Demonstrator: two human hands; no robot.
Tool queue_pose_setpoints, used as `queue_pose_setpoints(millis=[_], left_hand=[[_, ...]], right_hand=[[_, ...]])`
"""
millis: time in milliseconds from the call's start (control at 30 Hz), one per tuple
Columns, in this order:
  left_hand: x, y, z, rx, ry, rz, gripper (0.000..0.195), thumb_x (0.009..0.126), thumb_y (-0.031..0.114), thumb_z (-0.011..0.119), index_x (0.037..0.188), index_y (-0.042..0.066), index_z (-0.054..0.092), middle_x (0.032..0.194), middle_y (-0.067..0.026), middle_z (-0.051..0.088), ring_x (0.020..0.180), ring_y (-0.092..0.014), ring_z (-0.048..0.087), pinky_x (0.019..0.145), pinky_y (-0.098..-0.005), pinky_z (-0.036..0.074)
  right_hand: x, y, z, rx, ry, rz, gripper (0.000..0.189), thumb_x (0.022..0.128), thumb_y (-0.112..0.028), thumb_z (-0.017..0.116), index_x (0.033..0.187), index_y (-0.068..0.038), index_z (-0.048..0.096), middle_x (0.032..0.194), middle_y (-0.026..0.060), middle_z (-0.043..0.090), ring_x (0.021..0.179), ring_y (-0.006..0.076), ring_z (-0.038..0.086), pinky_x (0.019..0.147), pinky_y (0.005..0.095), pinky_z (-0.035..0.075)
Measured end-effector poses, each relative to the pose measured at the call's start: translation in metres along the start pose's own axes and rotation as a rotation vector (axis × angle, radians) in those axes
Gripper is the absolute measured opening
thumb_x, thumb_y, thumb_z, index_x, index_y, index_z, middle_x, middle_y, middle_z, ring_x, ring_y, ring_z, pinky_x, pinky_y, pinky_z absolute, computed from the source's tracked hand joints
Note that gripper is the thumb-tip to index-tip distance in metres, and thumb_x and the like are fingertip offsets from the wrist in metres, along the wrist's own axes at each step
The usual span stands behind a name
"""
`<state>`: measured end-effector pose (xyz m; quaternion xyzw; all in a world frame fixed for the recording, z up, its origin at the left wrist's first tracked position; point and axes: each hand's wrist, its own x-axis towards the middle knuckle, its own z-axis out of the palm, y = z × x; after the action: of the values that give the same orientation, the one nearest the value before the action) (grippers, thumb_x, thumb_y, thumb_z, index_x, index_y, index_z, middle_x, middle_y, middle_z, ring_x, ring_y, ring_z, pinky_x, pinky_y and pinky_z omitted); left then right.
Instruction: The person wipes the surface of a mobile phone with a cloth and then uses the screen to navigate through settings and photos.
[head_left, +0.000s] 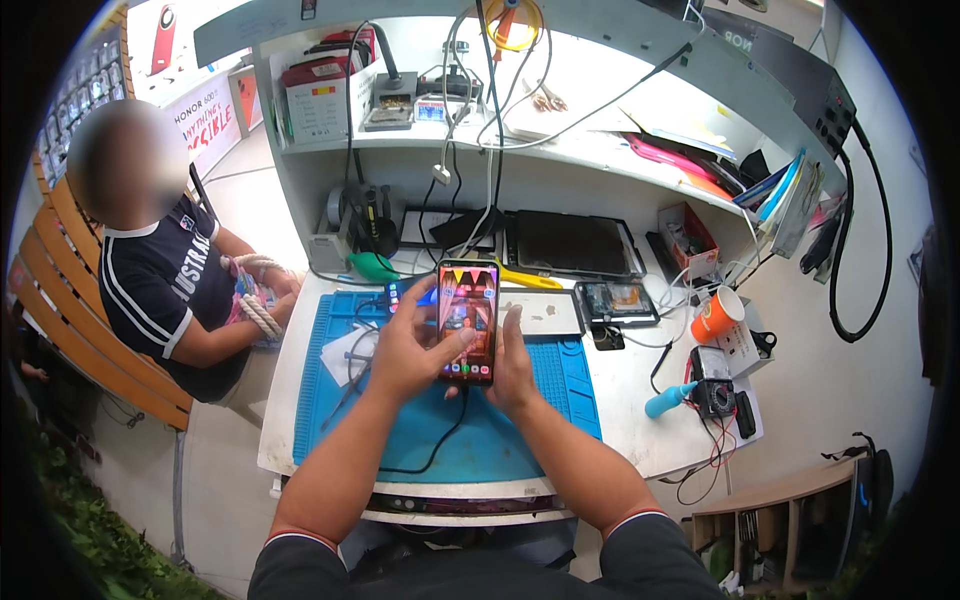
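A smartphone (466, 300) with its screen lit stands upright between my hands, above a blue silicone repair mat (495, 450). My left hand (409, 349) grips its left side, the thumb lying across the lower screen. Along the right edge, my right hand (513, 360) supports it with the fingers raised. From the phone's bottom end a black cable (450, 435) runs down onto the mat. Partly hidden behind my left hand are a second phone (393, 297) with a lit screen and a white paper sheet (341, 356).
Behind the mat lie a yellow-handled tool (529, 280), an opened device (616, 302) and a dark tablet screen panel (570, 244). To the right stand an orange cup (718, 315), a light-blue bottle (670, 400) and a multimeter (715, 395). Cables hang from the shelf (420, 139). A person (165, 285) sits at left.
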<state>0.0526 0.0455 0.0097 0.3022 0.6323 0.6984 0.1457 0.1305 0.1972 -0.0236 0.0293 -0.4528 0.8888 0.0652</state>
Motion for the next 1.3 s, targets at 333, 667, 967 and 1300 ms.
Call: queue_pose_setpoints(millis=[333,667,967,1300], left_hand=[[-0.010,0.029,-0.004,1.117,0.149,0.505,0.078,0.099,0.067,0.064,0.161,0.022,0.055,0.177,-0.0202,0.028,0.163,-0.048,0.022,0.127,-0.0704,0.014],[-0.036,0.034,0.011,1.271,0.038,0.496,0.068,0.099,0.066,0.064,0.154,0.026,0.063,0.175,-0.0180,0.033,0.162,-0.049,0.025,0.124,-0.0742,0.016],[-0.030,0.066,-0.001,1.313,0.164,0.479,0.078,0.101,0.072,0.057,0.162,0.022,0.054,0.176,-0.0148,0.032,0.164,-0.043,0.023,0.128,-0.0686,0.013],[-0.045,0.055,-0.004,1.256,0.187,0.466,0.097,0.097,0.075,0.061,0.170,0.014,0.037,0.178,-0.0185,0.026,0.164,-0.042,0.023,0.129,-0.0668,0.012]], right_hand=[[-0.007,-0.004,0.009,-0.084,-0.012,0.092,0.094,0.102,-0.087,0.024,0.157,-0.014,0.046,0.121,0.0107,0.073,0.092,0.0208,0.079,0.052,0.0345,0.066],[-0.002,-0.006,0.022,-0.032,0.076,-0.061,0.102,0.099,-0.090,0.027,0.163,-0.011,0.041,0.123,0.0134,0.074,0.092,0.0203,0.079,0.052,0.0302,0.065],[-0.008,-0.014,0.012,-0.069,-0.115,-0.005,0.105,0.097,-0.092,0.022,0.166,-0.014,0.037,0.131,0.0141,0.070,0.099,0.0230,0.079,0.049,0.0283,0.063],[-0.008,-0.014,0.010,0.007,-0.184,-0.031,0.102,0.099,-0.090,0.025,0.165,-0.013,0.038,0.131,0.0136,0.071,0.099,0.0222,0.078,0.050,0.0301,0.063]])
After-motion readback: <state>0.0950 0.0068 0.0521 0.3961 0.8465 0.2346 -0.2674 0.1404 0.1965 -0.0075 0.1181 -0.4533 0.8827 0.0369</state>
